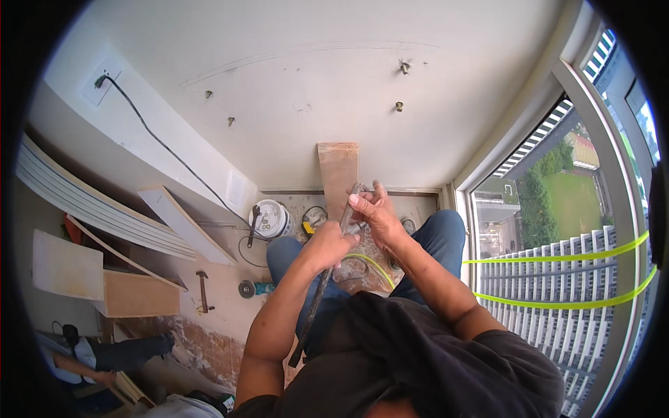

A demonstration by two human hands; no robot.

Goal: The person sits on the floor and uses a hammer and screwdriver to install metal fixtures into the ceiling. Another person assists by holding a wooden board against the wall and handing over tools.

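A long dark rod-like tool slants up from my lap, its upper part greyish; its exact kind I cannot make out. My left hand is closed around its middle. Higher up, my right hand pinches the greyish upper end, thumb laid along it and the fingers curled behind. Just beyond my hands a wooden board leans upright against the white wall. Some of the tool between my hands is covered by my fingers.
A white bucket stands left of my knees, near a hammer and an angle grinder. Boards lean at the left. A black cord runs from a wall outlet. Bolts jut from the wall. At lower left is another person. A window is at right.
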